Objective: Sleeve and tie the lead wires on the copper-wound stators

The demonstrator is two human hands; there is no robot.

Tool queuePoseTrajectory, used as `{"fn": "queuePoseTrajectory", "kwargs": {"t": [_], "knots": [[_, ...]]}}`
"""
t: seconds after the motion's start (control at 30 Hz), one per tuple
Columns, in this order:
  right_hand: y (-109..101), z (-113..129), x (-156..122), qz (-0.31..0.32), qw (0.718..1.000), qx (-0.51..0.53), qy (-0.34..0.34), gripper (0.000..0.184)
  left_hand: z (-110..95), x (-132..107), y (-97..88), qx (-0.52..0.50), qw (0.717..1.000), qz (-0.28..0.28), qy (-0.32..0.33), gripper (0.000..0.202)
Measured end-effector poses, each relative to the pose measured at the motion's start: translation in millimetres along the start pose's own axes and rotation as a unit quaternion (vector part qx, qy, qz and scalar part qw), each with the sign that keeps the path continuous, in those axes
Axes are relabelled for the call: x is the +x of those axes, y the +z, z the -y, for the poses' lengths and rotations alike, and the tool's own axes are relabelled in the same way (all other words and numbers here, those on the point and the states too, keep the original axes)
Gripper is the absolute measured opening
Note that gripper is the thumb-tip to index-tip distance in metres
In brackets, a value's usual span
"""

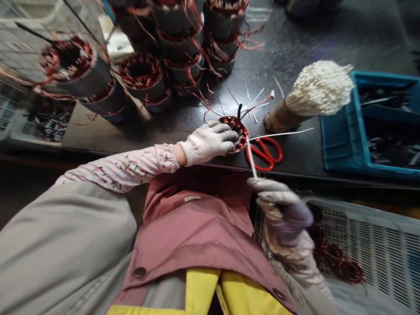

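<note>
My left hand [211,141], in a white knit glove, lies over a motor stator [243,130] with copper windings, its fingers curled over the ring's near left side. A white lacing cord [252,159] stretches from the stator's right edge down to my right hand [275,197]. The gloved fingers of that hand are pinched shut on the cord, and the hand is slightly blurred. Another white strand points right from the same edge. Red-handled scissors [267,153] lie just right of the stator, their blades hidden.
Stacked stators [180,43] stand at the back left. A bundle of white cords [320,89] stands upright near a blue bin [339,144]. Cut cord pieces [252,103] lie behind the stator. A pale crate [377,245] with copper coils sits below the table edge at right.
</note>
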State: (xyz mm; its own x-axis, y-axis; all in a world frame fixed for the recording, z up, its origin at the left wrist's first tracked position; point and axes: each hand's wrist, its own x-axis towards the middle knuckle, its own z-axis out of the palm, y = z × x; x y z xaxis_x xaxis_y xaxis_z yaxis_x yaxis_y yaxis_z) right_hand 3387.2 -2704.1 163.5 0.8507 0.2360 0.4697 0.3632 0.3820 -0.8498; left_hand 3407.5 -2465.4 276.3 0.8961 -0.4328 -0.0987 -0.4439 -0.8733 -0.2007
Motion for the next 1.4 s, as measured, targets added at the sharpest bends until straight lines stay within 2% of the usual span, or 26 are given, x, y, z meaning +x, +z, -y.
{"fn": "queuePoseTrajectory", "kwargs": {"t": [0.07, 0.13, 0.37, 0.57, 0.77, 0.9, 0.97, 1.03, 1.13, 1.23, 1.4], "knots": [[17, -6, -27, 0.010, 0.998, 0.055, 0.002, 0.022, 3, 0, 2.7, -0.028, 0.999, -0.010, -0.030, 0.023], [26, -12, -38, 0.028, 0.997, 0.073, 0.011, 0.023, 6, -1, 5.0, -0.052, 0.997, -0.013, -0.054, 0.028], [34, -22, -20, 0.017, 0.997, 0.056, 0.056, 0.004, 7, 1, 1.9, -0.062, 0.996, -0.003, -0.061, 0.037], [30, -14, -30, -0.020, 0.993, 0.071, 0.089, 0.006, 10, 2, 2.8, -0.067, 0.997, 0.002, -0.046, 0.035], [29, -14, -30, 0.007, 0.991, 0.078, 0.109, 0.005, 11, 3, -0.1, -0.069, 0.997, 0.002, -0.044, 0.035], [38, -28, -18, 0.014, 0.993, 0.068, 0.093, 0.004, 10, 2, 1.8, -0.092, 0.994, -0.002, -0.055, 0.037], [50, -43, -5, -0.005, 0.997, 0.064, 0.040, 0.004, 9, -2, 6.7, -0.111, 0.991, -0.030, -0.074, 0.040], [64, -59, 11, -0.040, 0.997, 0.057, -0.019, 0.005, 7, -7, 13.6, -0.131, 0.984, -0.081, -0.089, 0.045], [79, -72, 27, -0.080, 0.995, 0.032, -0.040, 0.009, 5, -14, 24.9, -0.157, 0.970, -0.164, -0.086, 0.039], [77, -60, 28, -0.088, 0.995, -0.016, -0.048, 0.006, 6, -16, 32.9, -0.166, 0.962, -0.209, -0.055, 0.024], [65, -32, 28, -0.044, 0.996, -0.079, -0.028, 0.002, 8, -12, 37.0, -0.155, 0.957, -0.243, -0.017, 0.024]]}}
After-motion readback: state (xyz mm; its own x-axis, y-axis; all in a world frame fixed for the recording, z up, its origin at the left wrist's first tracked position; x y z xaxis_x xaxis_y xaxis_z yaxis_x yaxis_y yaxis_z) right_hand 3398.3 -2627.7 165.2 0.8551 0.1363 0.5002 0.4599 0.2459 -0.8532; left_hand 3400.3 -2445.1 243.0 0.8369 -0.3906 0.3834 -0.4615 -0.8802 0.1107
